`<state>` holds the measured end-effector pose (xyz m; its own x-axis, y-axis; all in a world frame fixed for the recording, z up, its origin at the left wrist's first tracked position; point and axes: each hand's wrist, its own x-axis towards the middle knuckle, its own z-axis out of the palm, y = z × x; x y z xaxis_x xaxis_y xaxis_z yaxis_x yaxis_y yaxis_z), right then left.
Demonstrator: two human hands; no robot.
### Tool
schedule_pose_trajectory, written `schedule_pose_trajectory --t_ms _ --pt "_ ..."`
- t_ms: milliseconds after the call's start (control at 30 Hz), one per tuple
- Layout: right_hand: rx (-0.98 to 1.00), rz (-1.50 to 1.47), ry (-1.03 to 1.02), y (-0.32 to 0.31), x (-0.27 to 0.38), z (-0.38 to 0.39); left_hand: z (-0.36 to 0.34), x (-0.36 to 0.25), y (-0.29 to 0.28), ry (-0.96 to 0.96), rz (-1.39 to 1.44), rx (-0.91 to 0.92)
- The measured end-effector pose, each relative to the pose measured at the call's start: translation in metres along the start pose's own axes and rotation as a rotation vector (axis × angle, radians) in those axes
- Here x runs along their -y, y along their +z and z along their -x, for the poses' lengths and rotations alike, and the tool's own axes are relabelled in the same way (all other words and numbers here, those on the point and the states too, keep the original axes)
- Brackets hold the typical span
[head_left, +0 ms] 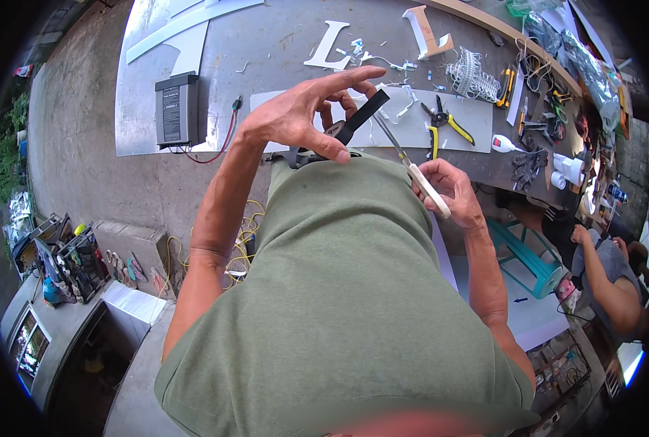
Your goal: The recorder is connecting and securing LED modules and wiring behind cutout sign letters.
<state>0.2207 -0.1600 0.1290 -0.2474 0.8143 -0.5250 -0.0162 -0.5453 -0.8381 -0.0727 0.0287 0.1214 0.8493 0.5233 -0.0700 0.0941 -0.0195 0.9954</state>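
My left hand [306,113] is curled around a dark item with a stiff-looking black strap [366,111] that sticks up to the right; part of the item is hidden by the fingers. My right hand [452,191], at waist level, grips the cream handle [428,189] of a tool with a long, thin metal shaft [387,132], which points up toward the strap. Behind both hands lies a pale board [277,103] on the grey metal table, with pliers [459,128], small white strips [404,98] and a white letter L [327,45] near or on it.
A grey power box [176,111] sits at the table's left. Wire [474,74], tools and bundles crowd its right. A co-worker [608,280] is at lower right beside a teal stool [528,258]. Yellow cord [248,240] lies on the ground left of me, near a concrete block [131,240].
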Motion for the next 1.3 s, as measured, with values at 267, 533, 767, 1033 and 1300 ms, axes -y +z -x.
schedule_pose_trajectory --t_ms 267,533,767,1033,1300 --pt "-0.011 -0.041 -0.013 0.001 -0.002 -0.006 -0.005 0.000 0.009 -0.024 0.034 0.040" --pt "-0.033 -0.031 -0.005 0.005 0.003 -0.012 -0.007 0.003 0.010 -0.019 0.040 0.051" --pt "-0.045 0.017 -0.006 0.004 0.000 -0.014 -0.008 0.005 0.010 -0.027 0.059 0.060" --pt "-0.071 0.040 -0.004 0.007 -0.003 -0.015 -0.008 0.008 0.011 -0.032 0.070 0.067" --pt "-0.127 0.072 0.022 0.010 -0.010 -0.015 -0.008 0.012 0.011 -0.053 0.068 0.069"
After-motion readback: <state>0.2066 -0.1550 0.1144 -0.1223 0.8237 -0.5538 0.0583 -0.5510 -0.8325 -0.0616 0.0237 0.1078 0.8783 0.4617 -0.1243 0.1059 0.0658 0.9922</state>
